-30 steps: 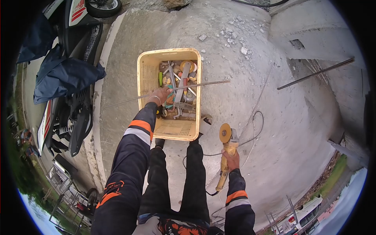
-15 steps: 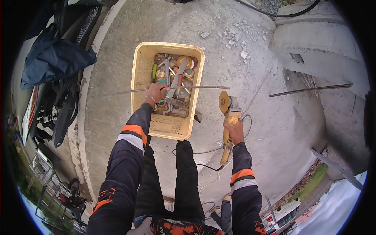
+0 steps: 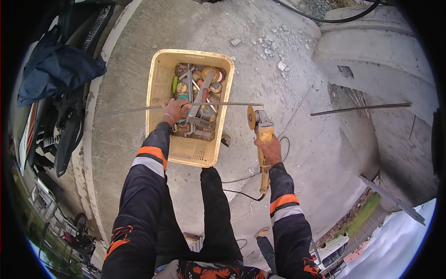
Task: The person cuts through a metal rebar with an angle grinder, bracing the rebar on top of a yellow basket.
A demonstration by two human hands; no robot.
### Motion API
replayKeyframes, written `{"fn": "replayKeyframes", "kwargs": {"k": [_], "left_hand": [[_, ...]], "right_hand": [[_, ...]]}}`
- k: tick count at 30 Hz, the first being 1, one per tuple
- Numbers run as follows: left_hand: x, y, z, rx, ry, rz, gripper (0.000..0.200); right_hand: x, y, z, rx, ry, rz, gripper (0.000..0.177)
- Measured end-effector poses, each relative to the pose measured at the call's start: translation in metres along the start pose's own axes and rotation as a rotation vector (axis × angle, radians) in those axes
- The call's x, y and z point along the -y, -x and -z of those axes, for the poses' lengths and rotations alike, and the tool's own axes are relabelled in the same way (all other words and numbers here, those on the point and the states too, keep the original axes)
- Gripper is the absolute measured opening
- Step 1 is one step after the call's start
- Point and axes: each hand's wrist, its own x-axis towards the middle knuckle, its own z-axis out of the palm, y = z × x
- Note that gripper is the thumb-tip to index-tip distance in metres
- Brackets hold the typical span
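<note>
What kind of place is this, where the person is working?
It is probably an outdoor construction or repair site. Grey rubble lies on the bare concrete ground, a yellow crate holds tools, and the right hand grips an angle grinder.

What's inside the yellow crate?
The crate holds a green object, round discs and metal tools. The left hand, gripping a rod above, hides some; whatever lies underneath is covered.
</note>
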Motion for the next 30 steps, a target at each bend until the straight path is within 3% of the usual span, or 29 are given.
{"fn": "replayKeyframes", "kwargs": {"k": [4,7,13,16,19,25,30], "left_hand": [[-0.016,0.007,0.004,-0.069,-0.065,0.027,0.04],[0.022,-0.006,-0.032,-0.031,-0.096,0.01,0.036],[-0.036,0.008,0.03,0.111,-0.087,0.156,0.029],[-0.026,0.008,0.035,0.165,0.055,0.182,0.03],[0.0,0.007,0.009,-0.012,0.051,0.081,0.038],[0.011,0.001,0.006,0.103,0.122,0.12,0.037],[0.006,0.004,0.007,0.075,0.033,0.139,0.039]], "right_hand": [[-0.006,-0.006,-0.011,-0.025,-0.022,0.025,0.059],[-0.005,-0.009,-0.015,-0.054,0.007,0.043,0.06],[0.004,-0.004,-0.017,-0.056,0.011,0.017,0.059],[0.009,-0.002,-0.018,-0.061,0.026,0.025,0.058],[0.022,-0.002,-0.02,-0.043,0.002,0.036,0.057],[0.033,-0.006,-0.022,-0.04,-0.002,0.007,0.057],[0.03,-0.009,-0.021,-0.04,0.009,-0.02,0.059]]}}
